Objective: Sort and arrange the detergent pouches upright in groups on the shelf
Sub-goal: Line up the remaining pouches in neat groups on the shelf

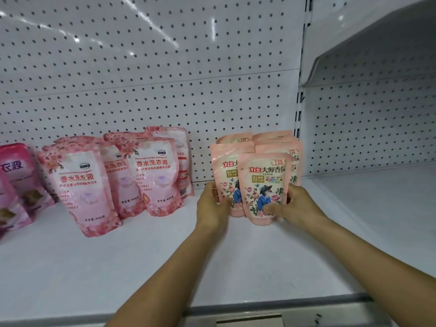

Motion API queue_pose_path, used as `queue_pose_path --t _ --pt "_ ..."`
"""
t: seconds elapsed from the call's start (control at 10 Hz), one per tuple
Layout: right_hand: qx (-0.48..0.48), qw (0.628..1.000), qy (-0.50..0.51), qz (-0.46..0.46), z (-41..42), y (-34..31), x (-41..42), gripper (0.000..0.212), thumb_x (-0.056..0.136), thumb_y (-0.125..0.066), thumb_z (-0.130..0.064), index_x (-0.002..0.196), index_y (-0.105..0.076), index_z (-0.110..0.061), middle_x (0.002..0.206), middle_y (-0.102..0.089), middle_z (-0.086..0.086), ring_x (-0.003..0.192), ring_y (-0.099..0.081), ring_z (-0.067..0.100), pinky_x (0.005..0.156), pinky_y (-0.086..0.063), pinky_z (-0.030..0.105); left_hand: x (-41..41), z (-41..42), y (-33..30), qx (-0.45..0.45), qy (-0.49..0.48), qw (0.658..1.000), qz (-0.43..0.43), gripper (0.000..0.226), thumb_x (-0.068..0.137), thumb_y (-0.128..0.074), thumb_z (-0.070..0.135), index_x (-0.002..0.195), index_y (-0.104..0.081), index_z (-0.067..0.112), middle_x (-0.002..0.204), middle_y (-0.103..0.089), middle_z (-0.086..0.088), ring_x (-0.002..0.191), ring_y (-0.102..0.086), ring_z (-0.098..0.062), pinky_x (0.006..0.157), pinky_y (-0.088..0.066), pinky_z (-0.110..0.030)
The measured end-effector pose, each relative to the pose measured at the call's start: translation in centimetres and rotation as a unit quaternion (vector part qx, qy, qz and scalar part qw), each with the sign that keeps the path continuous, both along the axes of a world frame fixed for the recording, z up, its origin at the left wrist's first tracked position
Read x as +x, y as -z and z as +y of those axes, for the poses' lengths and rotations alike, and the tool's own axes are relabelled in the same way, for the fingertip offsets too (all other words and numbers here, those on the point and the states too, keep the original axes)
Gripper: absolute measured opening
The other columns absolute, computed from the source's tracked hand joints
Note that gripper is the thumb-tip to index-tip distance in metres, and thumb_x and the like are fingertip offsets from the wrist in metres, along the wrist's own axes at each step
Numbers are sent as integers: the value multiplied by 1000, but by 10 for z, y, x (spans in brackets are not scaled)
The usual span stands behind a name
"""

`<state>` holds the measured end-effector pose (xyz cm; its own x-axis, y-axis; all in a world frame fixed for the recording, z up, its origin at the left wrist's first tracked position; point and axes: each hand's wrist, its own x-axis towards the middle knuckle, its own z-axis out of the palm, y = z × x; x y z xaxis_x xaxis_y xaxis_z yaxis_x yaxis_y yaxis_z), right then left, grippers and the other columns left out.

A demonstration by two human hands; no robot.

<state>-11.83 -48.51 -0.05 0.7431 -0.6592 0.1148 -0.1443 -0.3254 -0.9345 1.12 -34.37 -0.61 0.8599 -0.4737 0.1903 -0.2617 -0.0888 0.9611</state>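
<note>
Magenta pouches (pixel 14 185) stand at the far left edge of the white shelf (pixel 118 267), cut off by the frame and leaning a little. Just right of them is a group of pale pink pouches (pixel 113 175) printed with blossoms; the nearest one (pixel 81 187) tilts forward and to the right, the others stand behind it, leaning back toward the pegboard wall (pixel 165 67).

A bare gap of shelf separates that group from the salmon pouches (pixel 257 149), which stand upright in rows at the right end of the bay, close to the back wall and the upright post (pixel 299 114).

Both forearms reach in from the near edge, angled up and inward. The left hand (pixel 213 204) has its back toward the camera, thumb on the front and fingers curled round the left edge of the left-hand front pouch (pixel 227 180), gripping its lower part. The right hand (pixel 298 204) comes from the right and clasps the nearest salmon pouch (pixel 265 185) at its lower right side, thumb pressed across the lower front and fingers wrapped behind. That pouch stands upright, overlapping the one the left hand holds, between the two hands.

Right of the post lies another shelf bay (pixel 377 197).
</note>
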Motion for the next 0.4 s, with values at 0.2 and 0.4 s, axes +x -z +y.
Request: queue_pose_path --t 0.2,0.4 --pt "-10 999 30 16 6 4 0 52 71 -83 -6 116 -59 -15 111 -71 -2 100 -69 17 86 -56 35 -4 7 -1 9 39 999 -4 31 98 -56 6 127 -50 14 113 -63 3 90 -60 1 59 -49 -7" --pt "-51 994 99 5 22 11 -15 66 76 -79 -18 132 -42 -17 125 -60 -3 104 -60 13 85 -49 32 -4 43 -8 155 97 981 -60 63 100 -55 22 154 -22 27 158 -33 1 145 -34 -21 115 -33 -42"
